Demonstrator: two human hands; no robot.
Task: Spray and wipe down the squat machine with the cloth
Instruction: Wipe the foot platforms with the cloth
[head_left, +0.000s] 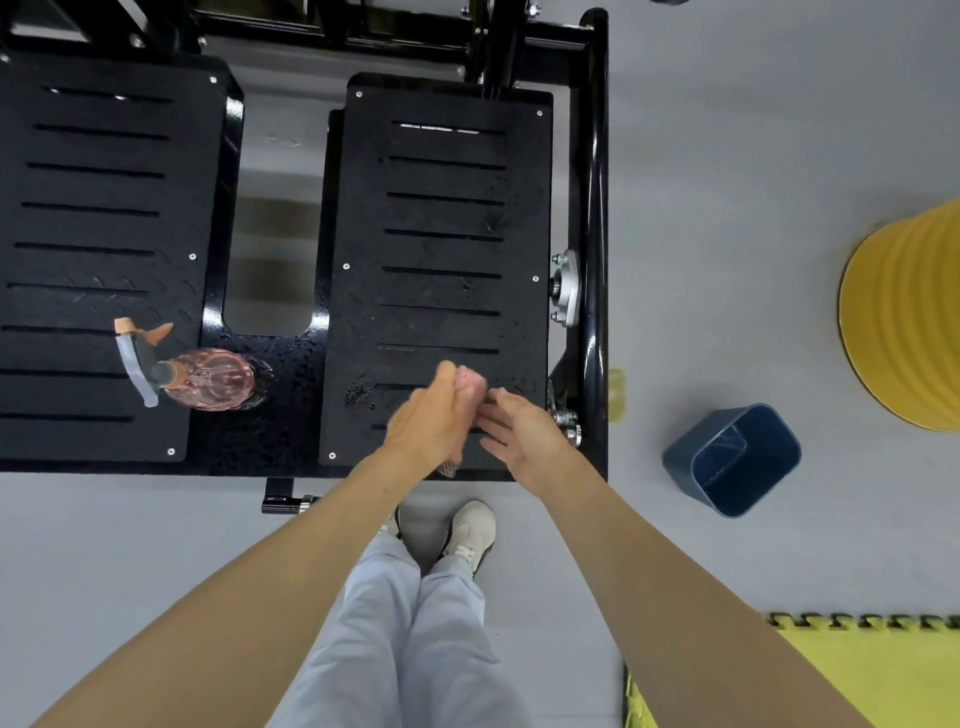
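While the spray bottle (208, 379) lies on its side near the front of the squat machine (597, 156), its nozzle over the left foot plate (93, 234), both hands meet over the near end of the right foot plate (441, 234). The left hand (431, 421) has its fingers curled round the bunched pink cloth (470, 382), and a scrap of it hangs out below the palm. The right hand (519, 436) holds nothing, its fingers straight and spread just beside the wad; blur hides whether they touch it. Fine droplets (361, 392) speckle the plate, so the step in hand looks like readying the cloth for the wipe. To do it well, open the wad into a flat pad and press it down with the whole palm. Then draw it in overlapping strokes along the slots, from the far end to the near edge, so liquid is not pushed into the openings. A blue bin (732, 460) stands on the floor to the right.
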